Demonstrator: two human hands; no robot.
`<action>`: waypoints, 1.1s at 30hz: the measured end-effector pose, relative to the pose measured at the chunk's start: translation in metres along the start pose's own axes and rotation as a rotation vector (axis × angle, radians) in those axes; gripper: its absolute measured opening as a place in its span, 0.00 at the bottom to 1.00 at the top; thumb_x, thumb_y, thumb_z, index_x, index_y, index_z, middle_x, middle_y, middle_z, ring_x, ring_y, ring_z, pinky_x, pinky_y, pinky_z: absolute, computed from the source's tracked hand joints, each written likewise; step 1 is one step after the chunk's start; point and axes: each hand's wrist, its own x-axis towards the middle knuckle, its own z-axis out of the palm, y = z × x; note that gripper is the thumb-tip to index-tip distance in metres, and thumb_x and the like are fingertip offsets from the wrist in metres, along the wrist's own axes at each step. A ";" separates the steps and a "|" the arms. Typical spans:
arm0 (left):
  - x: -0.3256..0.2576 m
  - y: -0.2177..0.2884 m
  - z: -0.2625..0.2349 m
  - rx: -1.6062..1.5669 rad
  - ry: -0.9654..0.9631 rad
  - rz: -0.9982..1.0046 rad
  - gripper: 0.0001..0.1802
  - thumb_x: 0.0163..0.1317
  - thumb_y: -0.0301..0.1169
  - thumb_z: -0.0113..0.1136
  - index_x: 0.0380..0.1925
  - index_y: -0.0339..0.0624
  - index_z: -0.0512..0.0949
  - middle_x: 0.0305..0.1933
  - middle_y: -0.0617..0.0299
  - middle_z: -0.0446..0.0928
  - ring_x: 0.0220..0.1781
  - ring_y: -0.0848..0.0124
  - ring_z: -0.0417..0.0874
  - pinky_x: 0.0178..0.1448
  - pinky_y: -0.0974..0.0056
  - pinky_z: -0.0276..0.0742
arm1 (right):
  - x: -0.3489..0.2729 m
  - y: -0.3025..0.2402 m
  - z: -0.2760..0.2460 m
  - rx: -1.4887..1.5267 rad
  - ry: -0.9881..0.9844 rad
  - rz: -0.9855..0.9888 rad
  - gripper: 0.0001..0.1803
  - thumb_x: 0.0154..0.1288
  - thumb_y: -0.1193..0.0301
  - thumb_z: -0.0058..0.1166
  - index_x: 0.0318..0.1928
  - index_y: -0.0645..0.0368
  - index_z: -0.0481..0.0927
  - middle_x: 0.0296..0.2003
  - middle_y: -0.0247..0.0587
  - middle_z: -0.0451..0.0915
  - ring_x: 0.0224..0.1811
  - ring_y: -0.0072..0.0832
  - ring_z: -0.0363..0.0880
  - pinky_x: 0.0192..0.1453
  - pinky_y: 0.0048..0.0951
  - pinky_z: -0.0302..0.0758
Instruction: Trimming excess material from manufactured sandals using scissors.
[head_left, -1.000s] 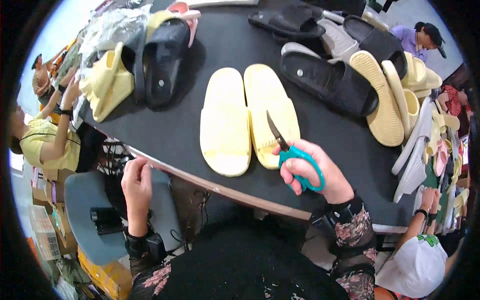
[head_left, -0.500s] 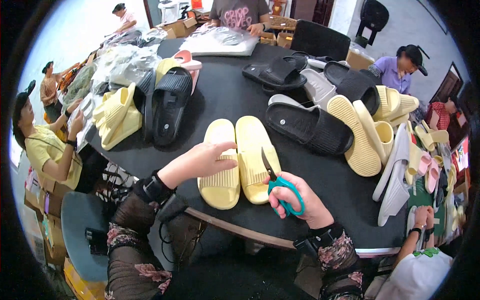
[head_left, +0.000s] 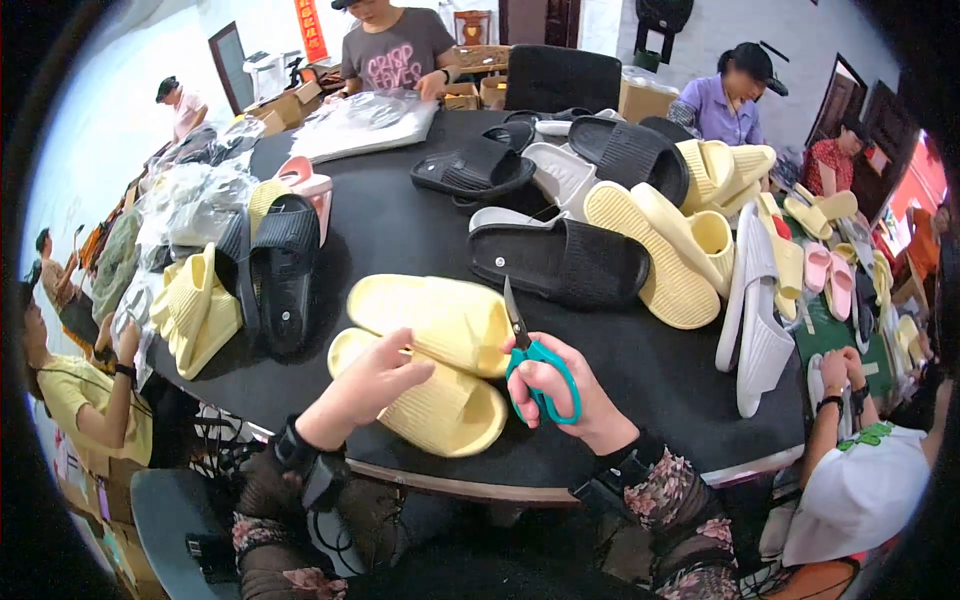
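Observation:
Two pale yellow slide slippers lie side by side in front of me, turned slantwise: the far slipper [head_left: 430, 318] and the near slipper [head_left: 450, 410]. Over the left part of the near one is my left hand [head_left: 365, 388], thumb and forefinger apart. Its other fingers are hidden, and whether it touches the slipper is hard to make out. My right hand [head_left: 575, 395] grips a pair of scissors [head_left: 548, 375] by the teal handles. Their dark blades point up and away, just beside the right end of the far slipper.
Yellow slippers [head_left: 200, 310] and black slippers [head_left: 285, 275] stand at left on the black table [head_left: 385, 220], plastic bags [head_left: 195, 200] behind them. Black [head_left: 560, 255], yellow [head_left: 650, 255] and grey slippers [head_left: 765, 350] crowd the right. Several people work around the table.
The yellow pair has swung from pointing away to lying slantwise, with the near slipper now closer to me. My left hand has moved nearer. The scissors stay in my right hand; the view has shifted right.

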 end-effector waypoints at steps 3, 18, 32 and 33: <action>-0.018 0.015 0.012 -0.287 0.202 0.120 0.23 0.61 0.24 0.52 0.56 0.30 0.62 0.45 0.52 0.76 0.44 0.71 0.79 0.48 0.68 0.75 | 0.000 -0.002 0.000 0.018 0.046 -0.079 0.15 0.65 0.70 0.49 0.51 0.62 0.69 0.23 0.35 0.74 0.16 0.18 0.70 0.20 0.20 0.69; -0.040 -0.001 0.038 -0.518 0.628 0.411 0.26 0.65 0.20 0.47 0.62 0.33 0.54 0.58 0.48 0.70 0.53 0.67 0.77 0.52 0.66 0.75 | 0.005 0.011 0.004 -0.871 -0.085 -0.292 0.24 0.54 0.73 0.61 0.52 0.63 0.70 0.35 0.46 0.78 0.31 0.30 0.80 0.37 0.29 0.78; -0.042 0.002 0.051 -0.394 0.631 0.388 0.30 0.59 0.16 0.45 0.63 0.31 0.52 0.57 0.43 0.70 0.58 0.62 0.73 0.60 0.62 0.68 | 0.005 0.016 -0.001 -0.906 -0.099 -0.297 0.22 0.55 0.71 0.60 0.50 0.62 0.70 0.36 0.53 0.79 0.31 0.40 0.81 0.37 0.35 0.78; -0.042 0.002 0.052 -0.394 0.628 0.385 0.30 0.59 0.16 0.45 0.63 0.31 0.52 0.57 0.43 0.70 0.58 0.62 0.73 0.60 0.62 0.68 | 0.005 0.016 -0.001 -0.904 -0.095 -0.294 0.22 0.55 0.71 0.60 0.50 0.62 0.70 0.36 0.53 0.79 0.31 0.40 0.81 0.37 0.35 0.78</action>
